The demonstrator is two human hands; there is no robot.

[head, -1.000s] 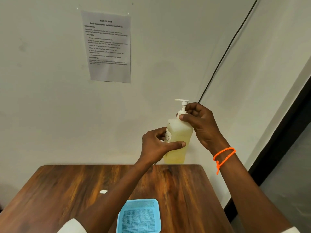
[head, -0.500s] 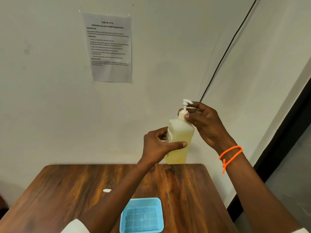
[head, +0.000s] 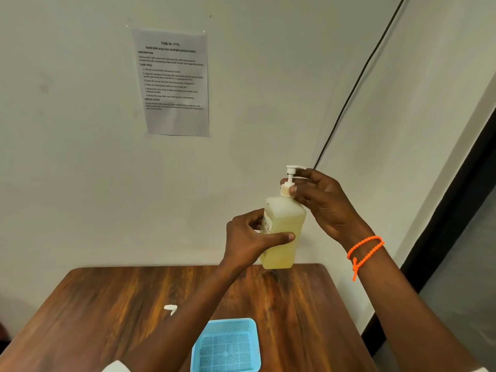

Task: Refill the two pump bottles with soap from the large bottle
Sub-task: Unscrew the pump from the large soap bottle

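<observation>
Pump bottle (head: 284, 232): held upright in the air above the far edge of the table (head: 107, 304), close to the wall; pale yellow liquid is seen filling most of it.
Pump head (head: 291, 171): white, seated on the neck at the top of the pump bottle, its spout pointed to the right.
Left hand (head: 249, 237): wrapped around the middle of the pump bottle, the thumb laid across the front face and the fingers curled behind the labelled side.
Right hand (head: 322, 202): closed on the collar just below the pump head, fingertips pinched around the neck of the pump bottle.
Bracelet (head: 365, 251): orange, looped twice, worn on the right wrist, to the right of the pump bottle.
Basket (head: 226, 345): light blue, set on the table nearer the person than the pump bottle and well below it.
Small white piece (head: 170, 308): lying on the table, left of the basket and well apart from the pump bottle; what it is cannot be told.
Printed sheet (head: 173, 81): fixed to the wall, above and to the left of the pump bottle.
Black cable (head: 357, 79): run diagonally up the wall from behind the right hand.
</observation>
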